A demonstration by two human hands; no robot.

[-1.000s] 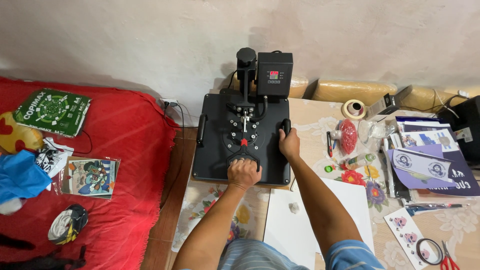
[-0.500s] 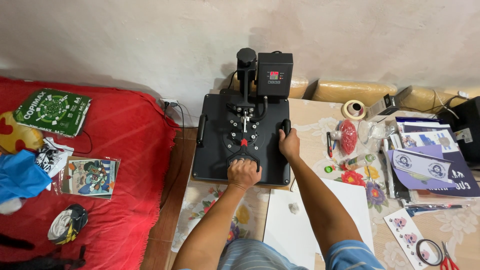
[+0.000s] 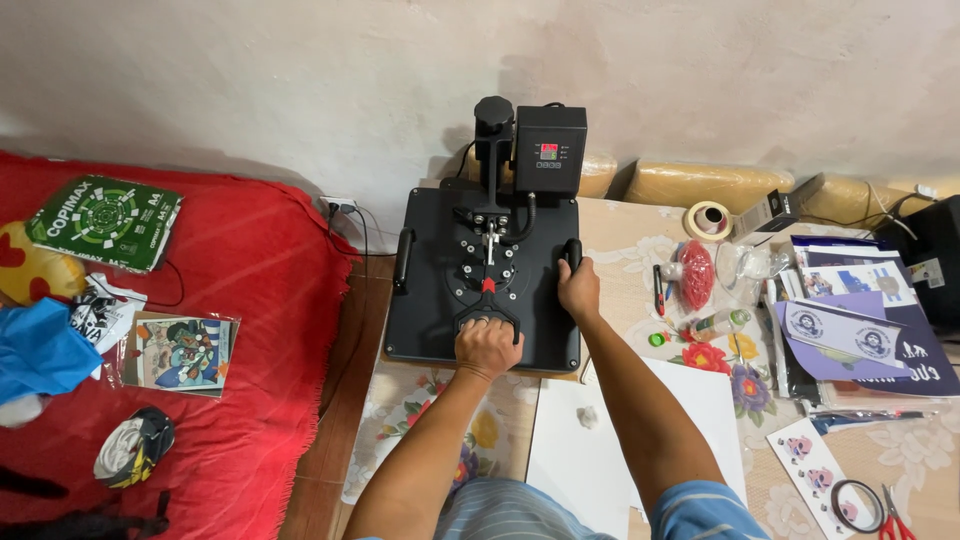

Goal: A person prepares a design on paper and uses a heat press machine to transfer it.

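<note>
The heat press [image 3: 485, 275] is black, with a small red knob at its middle and a red-and-green display on its control box [image 3: 549, 150]. The tablecloth [image 3: 640, 235] is beige with red, yellow and blue flowers. White boards [image 3: 640, 440] lie at its near edge, and purple and navy printed sheets [image 3: 860, 335] at its right edge. The bedspread [image 3: 250, 300] is plain red; on it rest a green paper pack [image 3: 105, 222] and a blue cloth [image 3: 35, 350]. Both sleeves [image 3: 700, 515] are blue with thin pale stripes.

Almost no change across the interval: the left hand [image 3: 487, 347] stays closed on the heat press [image 3: 485, 280] front handle, the right hand [image 3: 578, 290] remains on its right side grip; only the viewpoint shifts very slightly.
</note>
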